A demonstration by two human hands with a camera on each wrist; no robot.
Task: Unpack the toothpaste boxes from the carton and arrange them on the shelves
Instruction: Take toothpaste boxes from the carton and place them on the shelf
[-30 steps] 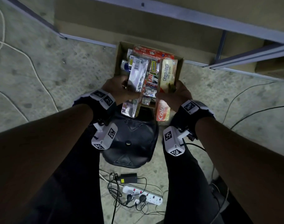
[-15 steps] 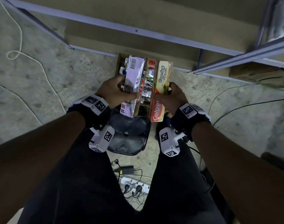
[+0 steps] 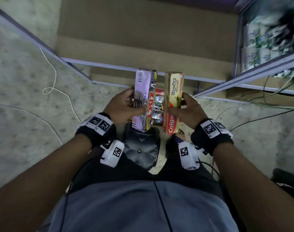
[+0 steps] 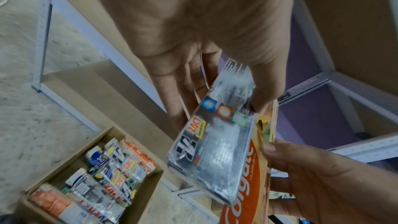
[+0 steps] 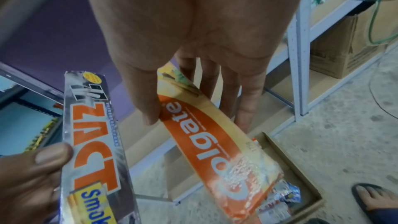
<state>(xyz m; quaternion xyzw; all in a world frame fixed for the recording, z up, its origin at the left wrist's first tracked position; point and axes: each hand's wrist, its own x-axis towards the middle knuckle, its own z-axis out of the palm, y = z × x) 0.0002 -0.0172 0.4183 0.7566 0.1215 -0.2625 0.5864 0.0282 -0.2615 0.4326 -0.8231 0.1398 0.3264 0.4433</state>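
My left hand (image 3: 126, 107) grips a silver Zact toothpaste box (image 3: 144, 99) upright by its middle; the same box (image 4: 213, 144) fills the left wrist view. My right hand (image 3: 181, 109) holds a cream and red Colgate toothpaste box (image 3: 173, 101) beside it, thumb on the front face (image 5: 215, 144). Both boxes hang in the air, side by side, above the open carton (image 4: 148, 186), which is packed with several more toothpaste boxes (image 4: 112, 173). From the head view the carton is almost hidden behind the two boxes. The metal shelf rack (image 3: 143, 30) stands just beyond.
Brown shelf boards in pale metal frames (image 3: 253, 76) stretch ahead and to the right, where white packs (image 3: 260, 52) are stacked. A black stool seat (image 3: 141, 151) sits between my legs. Cables (image 3: 260, 118) trail over the concrete floor at right, a white cord (image 3: 54, 77) at left.
Both hands have lifted their boxes up and clear of the carton, toward the shelf. My head has risen, so the carton now lies mostly hidden below the boxes.
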